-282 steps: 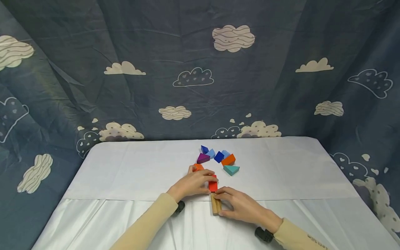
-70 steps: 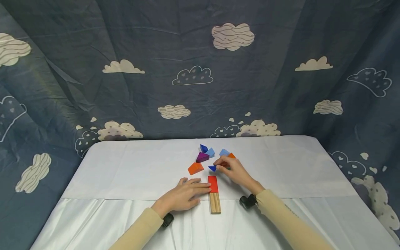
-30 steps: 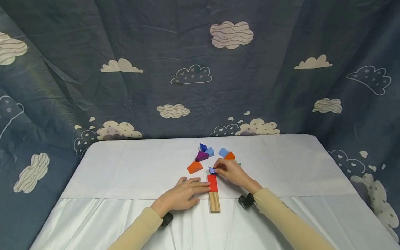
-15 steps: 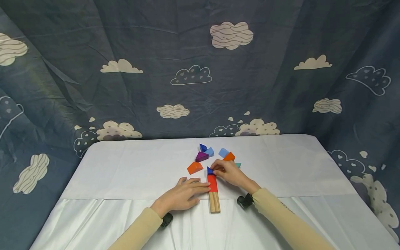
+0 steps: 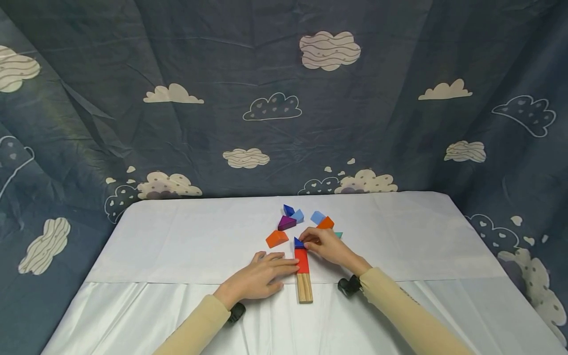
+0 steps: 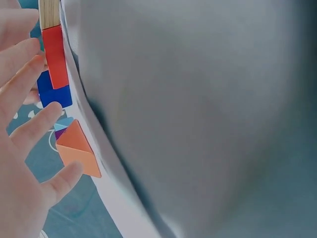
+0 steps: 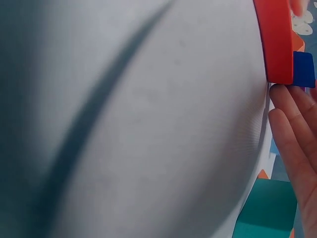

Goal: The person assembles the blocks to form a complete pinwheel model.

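Note:
In the head view a red block (image 5: 301,260) lies end to end with a natural wood block (image 5: 304,288). A dark blue triangular block (image 5: 298,242) stands against the red block's far end, pinched by my right hand (image 5: 330,247). My left hand (image 5: 258,279) has its fingers spread, with fingertips resting at the red block's left side. In the left wrist view the red block (image 6: 55,57) and the blue block (image 6: 54,92) meet beside the left fingers. The right wrist view shows the blue block (image 7: 303,69) at the red block's end (image 7: 277,44), above the right fingers.
Beyond the hands lie an orange block (image 5: 277,238), a purple block (image 5: 287,223), another dark blue block (image 5: 288,210), light blue blocks (image 5: 317,217), and a second orange block (image 5: 326,223). A teal block (image 5: 339,234) is partly behind the right hand. A patterned curtain (image 5: 275,59) hangs behind the white table (image 5: 177,236).
The right hand has brought the dark blue block from among the others to the red block's far end and turned it. The left hand has moved from the red block's top to its left side.

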`<state>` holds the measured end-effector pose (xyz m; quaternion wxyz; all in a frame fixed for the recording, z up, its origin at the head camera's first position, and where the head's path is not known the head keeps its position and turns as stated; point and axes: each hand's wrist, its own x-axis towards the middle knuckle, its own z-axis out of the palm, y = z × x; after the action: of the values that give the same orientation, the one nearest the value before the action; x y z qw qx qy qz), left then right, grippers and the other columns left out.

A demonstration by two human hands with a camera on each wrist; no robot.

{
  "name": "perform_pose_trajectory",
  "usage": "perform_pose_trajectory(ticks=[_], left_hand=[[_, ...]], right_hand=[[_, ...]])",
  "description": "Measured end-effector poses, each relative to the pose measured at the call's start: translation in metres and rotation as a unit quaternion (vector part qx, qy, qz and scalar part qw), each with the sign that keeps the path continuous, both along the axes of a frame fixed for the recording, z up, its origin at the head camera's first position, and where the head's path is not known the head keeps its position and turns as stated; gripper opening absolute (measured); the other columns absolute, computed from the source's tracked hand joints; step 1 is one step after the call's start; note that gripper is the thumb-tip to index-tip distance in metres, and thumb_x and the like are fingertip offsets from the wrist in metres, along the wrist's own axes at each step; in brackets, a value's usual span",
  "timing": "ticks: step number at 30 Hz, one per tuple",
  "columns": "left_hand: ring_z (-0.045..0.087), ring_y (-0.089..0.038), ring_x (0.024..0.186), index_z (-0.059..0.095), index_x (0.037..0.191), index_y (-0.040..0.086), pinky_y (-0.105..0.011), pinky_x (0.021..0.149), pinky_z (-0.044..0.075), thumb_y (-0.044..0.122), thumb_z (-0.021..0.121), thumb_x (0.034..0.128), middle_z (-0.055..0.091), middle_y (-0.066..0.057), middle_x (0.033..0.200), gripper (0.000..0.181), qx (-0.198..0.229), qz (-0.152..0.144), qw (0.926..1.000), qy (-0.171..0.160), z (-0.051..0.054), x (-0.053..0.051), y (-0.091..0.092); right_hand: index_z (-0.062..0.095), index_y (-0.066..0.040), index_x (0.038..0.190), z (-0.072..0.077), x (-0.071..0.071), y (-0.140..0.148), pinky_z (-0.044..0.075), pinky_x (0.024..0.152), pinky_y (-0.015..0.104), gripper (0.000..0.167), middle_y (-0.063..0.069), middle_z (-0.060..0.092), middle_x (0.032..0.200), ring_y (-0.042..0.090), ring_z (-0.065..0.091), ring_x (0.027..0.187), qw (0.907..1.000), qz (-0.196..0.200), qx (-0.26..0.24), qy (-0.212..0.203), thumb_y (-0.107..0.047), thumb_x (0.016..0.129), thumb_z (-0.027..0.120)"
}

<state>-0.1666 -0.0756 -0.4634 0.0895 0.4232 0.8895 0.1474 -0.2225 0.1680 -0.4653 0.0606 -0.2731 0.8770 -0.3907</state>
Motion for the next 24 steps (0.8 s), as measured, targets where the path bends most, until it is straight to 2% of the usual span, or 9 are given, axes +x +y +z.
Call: perform_pose_trajectory(ticks=[11, 16, 20, 24], left_hand=[[0.027, -0.027, 0.139, 0.044, 0.145, 0.018, -0.062, 0.104, 0.023, 0.024, 0.058, 0.0946, 0.038, 0.004, 0.150, 0.053, 0.019, 0.015, 0.9976, 0.065, 0.004, -0.009, 0.002], [0.024, -0.026, 0.140, 0.042, 0.146, 0.017, -0.062, 0.104, 0.021, 0.023, 0.058, 0.0944, 0.036, 0.004, 0.151, 0.055, 0.020, 0.021, 0.9969, 0.073, 0.003, -0.013, 0.004], [0.023, -0.025, 0.140, 0.040, 0.148, 0.018, -0.061, 0.105, 0.019, 0.023, 0.059, 0.0935, 0.034, 0.004, 0.152, 0.058, 0.013, 0.034, 0.9969, 0.069, 0.002, -0.016, 0.006], [0.020, -0.026, 0.140, 0.037, 0.149, 0.018, -0.061, 0.106, 0.017, 0.024, 0.060, 0.0930, 0.032, 0.004, 0.153, 0.061, 0.008, 0.044, 0.9967, 0.067, 0.000, -0.017, 0.008]], right_hand=[[0.067, -0.002, 0.105, 0.000, 0.001, 0.003, 0.051, 0.085, 0.035, 0.016, 0.006, 0.068, 0.100, 0.019, 0.065, 0.091, 0.9999, -0.003, -0.010, -0.007, 0.000, 0.090, 0.062], [0.067, -0.002, 0.105, 0.006, 0.001, 0.009, 0.052, 0.085, 0.034, 0.016, 0.006, 0.069, 0.100, 0.020, 0.066, 0.092, 0.9990, -0.028, -0.030, -0.017, -0.002, 0.089, 0.065], [0.067, -0.001, 0.105, 0.013, 0.001, 0.017, 0.052, 0.083, 0.035, 0.017, 0.006, 0.069, 0.100, 0.020, 0.067, 0.090, 0.9974, -0.056, -0.046, 0.001, -0.003, 0.089, 0.066], [0.067, -0.001, 0.107, 0.016, 0.000, 0.030, 0.053, 0.082, 0.040, 0.017, 0.008, 0.069, 0.101, 0.022, 0.065, 0.091, 0.9945, -0.081, -0.049, 0.045, -0.002, 0.089, 0.065]])
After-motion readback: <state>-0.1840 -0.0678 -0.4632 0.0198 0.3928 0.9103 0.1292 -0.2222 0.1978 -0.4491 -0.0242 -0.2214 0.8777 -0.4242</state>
